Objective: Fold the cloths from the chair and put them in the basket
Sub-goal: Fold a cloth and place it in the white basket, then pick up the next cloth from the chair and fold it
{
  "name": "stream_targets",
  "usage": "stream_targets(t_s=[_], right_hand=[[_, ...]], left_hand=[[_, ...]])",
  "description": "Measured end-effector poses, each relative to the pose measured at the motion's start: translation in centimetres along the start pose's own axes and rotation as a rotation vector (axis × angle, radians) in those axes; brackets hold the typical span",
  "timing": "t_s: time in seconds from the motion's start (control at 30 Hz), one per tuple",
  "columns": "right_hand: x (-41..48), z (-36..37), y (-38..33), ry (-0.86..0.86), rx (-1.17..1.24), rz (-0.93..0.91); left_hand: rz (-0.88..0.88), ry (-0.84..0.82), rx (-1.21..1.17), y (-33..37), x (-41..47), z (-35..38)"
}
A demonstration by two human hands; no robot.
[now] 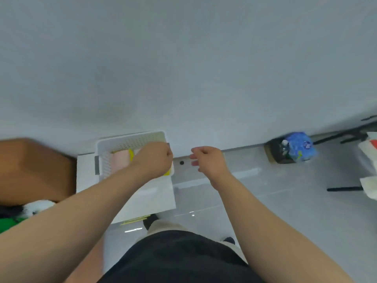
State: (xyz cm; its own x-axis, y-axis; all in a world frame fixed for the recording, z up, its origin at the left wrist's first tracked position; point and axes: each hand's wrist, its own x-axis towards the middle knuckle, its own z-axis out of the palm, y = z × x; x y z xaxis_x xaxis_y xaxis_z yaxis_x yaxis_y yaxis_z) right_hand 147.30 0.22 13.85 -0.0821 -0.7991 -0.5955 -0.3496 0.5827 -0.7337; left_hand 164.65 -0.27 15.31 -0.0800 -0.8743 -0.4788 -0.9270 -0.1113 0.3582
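A white perforated basket [130,139] stands on a low white stand [146,197] against the wall. Folded cloths lie inside it: a pale pink one [120,159] and a yellow one [131,154] beside it. My left hand [155,158] hangs over the basket's right side, covering part of its contents; whether it holds anything I cannot tell. My right hand [210,160] hovers to the right of the basket, over the floor, fingers loosely curled and holding nothing.
A brown cardboard box [34,168] sits left of the stand. A black-and-white plush toy [38,207] and something green lie at the lower left. A dark bin with a blue bag [293,150] stands by the wall at right, with black stand legs [344,188] beyond.
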Motion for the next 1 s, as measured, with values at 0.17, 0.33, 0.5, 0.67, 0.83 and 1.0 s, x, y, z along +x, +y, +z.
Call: stream_targets(t_s=[0.17,0.33,0.5,0.67,0.83,1.0], right_hand=[[-4.6,-12.5,4.7,0.110,0.174,0.053],[-10.1,-28.7,12.6,0.220,0.285,0.036],[-16.3,-44.3,19.9,0.346,0.319,0.053],[-18.8,-57.1,25.7,0.482,0.375,0.081],[-17.1,-69.1,31.2,0.591,0.422,0.117],[-11.9,-83.0,36.1,0.672,0.385,0.182]], left_hand=[[0.170,-0.003,0.013,13.0,-1.9,2.6],[0.276,-0.027,-0.039,29.1,-4.5,9.4],[0.331,-0.122,-0.185,46.1,-8.0,17.1],[0.477,-0.211,-0.131,61.7,-8.4,22.5],[0.534,-0.301,-0.172,75.4,-5.3,28.7],[0.506,-0.382,-0.287,89.5,2.1,35.3]])
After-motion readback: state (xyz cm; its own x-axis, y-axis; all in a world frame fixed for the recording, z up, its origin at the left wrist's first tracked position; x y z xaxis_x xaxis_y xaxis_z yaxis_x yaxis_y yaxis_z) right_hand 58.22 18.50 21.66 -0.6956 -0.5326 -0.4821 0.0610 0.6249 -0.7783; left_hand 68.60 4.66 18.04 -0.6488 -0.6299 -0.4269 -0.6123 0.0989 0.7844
